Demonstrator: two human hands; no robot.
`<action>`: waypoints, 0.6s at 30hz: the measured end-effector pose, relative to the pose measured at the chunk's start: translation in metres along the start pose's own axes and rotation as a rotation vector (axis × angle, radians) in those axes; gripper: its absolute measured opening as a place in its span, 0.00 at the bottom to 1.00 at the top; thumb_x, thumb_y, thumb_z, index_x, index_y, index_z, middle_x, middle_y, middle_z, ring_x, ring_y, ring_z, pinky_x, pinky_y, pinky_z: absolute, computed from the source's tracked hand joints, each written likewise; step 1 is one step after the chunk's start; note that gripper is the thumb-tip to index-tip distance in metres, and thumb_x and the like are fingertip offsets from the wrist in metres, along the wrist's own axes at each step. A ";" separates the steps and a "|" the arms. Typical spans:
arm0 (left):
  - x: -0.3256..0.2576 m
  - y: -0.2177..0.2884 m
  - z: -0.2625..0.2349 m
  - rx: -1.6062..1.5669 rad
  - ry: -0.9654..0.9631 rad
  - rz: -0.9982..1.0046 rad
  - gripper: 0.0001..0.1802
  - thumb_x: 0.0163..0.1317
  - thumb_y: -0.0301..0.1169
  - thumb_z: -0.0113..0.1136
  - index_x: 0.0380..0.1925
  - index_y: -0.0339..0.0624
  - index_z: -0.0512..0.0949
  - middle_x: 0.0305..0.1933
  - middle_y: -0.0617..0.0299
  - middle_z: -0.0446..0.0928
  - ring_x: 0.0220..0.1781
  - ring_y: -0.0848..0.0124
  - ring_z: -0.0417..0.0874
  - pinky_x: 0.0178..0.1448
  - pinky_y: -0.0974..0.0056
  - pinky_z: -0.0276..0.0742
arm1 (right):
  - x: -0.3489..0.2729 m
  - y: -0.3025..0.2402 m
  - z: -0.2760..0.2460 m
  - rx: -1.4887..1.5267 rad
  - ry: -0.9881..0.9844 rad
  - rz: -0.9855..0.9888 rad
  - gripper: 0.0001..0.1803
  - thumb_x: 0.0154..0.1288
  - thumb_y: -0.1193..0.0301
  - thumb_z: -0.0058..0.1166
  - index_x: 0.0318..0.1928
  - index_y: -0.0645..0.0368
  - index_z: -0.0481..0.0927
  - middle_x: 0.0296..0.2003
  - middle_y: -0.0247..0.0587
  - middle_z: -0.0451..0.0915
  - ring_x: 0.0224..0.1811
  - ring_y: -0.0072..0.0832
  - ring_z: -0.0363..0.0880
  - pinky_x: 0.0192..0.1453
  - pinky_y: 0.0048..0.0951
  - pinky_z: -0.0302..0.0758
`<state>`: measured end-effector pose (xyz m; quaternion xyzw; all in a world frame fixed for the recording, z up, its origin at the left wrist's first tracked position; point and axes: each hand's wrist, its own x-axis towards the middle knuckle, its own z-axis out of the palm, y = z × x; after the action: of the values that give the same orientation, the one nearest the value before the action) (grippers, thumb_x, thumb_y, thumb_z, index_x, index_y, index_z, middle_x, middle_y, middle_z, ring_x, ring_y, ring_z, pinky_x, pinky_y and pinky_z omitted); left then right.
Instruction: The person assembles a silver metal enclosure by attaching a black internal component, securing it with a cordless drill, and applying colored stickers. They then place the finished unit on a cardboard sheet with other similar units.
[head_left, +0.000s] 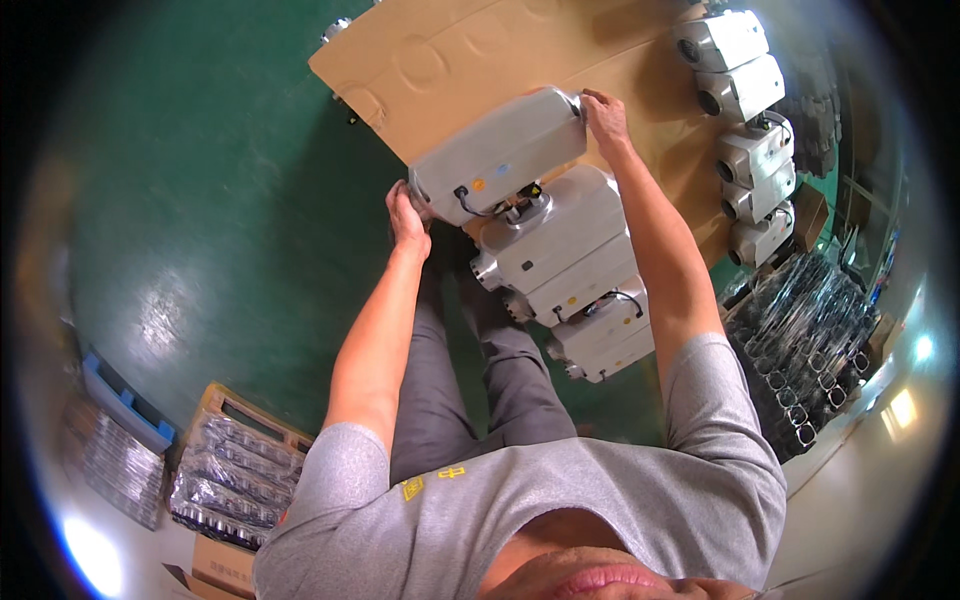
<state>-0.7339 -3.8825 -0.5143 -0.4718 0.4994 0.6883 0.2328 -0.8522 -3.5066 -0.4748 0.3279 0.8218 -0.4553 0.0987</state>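
A long, boxy grey metal housing (505, 150) lies across my two hands at the near edge of a brown cardboard sheet. My left hand (408, 218) grips its left end, fingers wrapped behind the rim. The opposite end is held by my right hand (607, 122), with the fingers curled over the corner. An orange dot, a blue dot and a short black cable show on the housing's near side. Just below it stand more grey housings (575, 250) of the same kind, packed side by side. Whether the held housing rests on the cardboard cannot be seen.
The cardboard sheet (480, 60) spreads ahead. Several similar housings (755, 155) stand in a row along its right side. Film-wrapped stacks of parts (805, 330) are at the right, and another wrapped stack (240, 465) is at the lower left beside a blue bin (125, 400). The floor (200, 200) is green.
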 end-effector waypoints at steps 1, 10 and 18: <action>0.002 -0.002 0.000 -0.012 -0.013 -0.007 0.27 0.71 0.56 0.47 0.66 0.61 0.68 0.60 0.66 0.74 0.58 0.65 0.76 0.52 0.52 0.76 | 0.001 0.004 0.000 -0.013 0.011 -0.027 0.23 0.62 0.66 0.57 0.54 0.67 0.84 0.44 0.44 0.87 0.47 0.30 0.82 0.54 0.27 0.75; 0.004 -0.003 0.002 -0.063 -0.009 -0.044 0.27 0.71 0.54 0.49 0.66 0.61 0.66 0.61 0.65 0.73 0.58 0.65 0.76 0.52 0.53 0.76 | 0.015 0.013 0.007 0.018 0.008 -0.030 0.23 0.60 0.66 0.55 0.52 0.66 0.85 0.44 0.52 0.87 0.49 0.37 0.85 0.56 0.31 0.77; 0.009 0.004 -0.016 -0.004 -0.226 -0.091 0.27 0.73 0.55 0.47 0.69 0.65 0.66 0.65 0.68 0.71 0.64 0.67 0.72 0.63 0.52 0.69 | 0.018 0.023 0.007 -0.125 -0.044 -0.123 0.25 0.63 0.65 0.55 0.57 0.68 0.81 0.51 0.52 0.85 0.55 0.38 0.82 0.61 0.31 0.74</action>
<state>-0.7344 -3.9004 -0.5210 -0.4140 0.4467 0.7268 0.3177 -0.8525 -3.4957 -0.5031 0.2599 0.8650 -0.4152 0.1090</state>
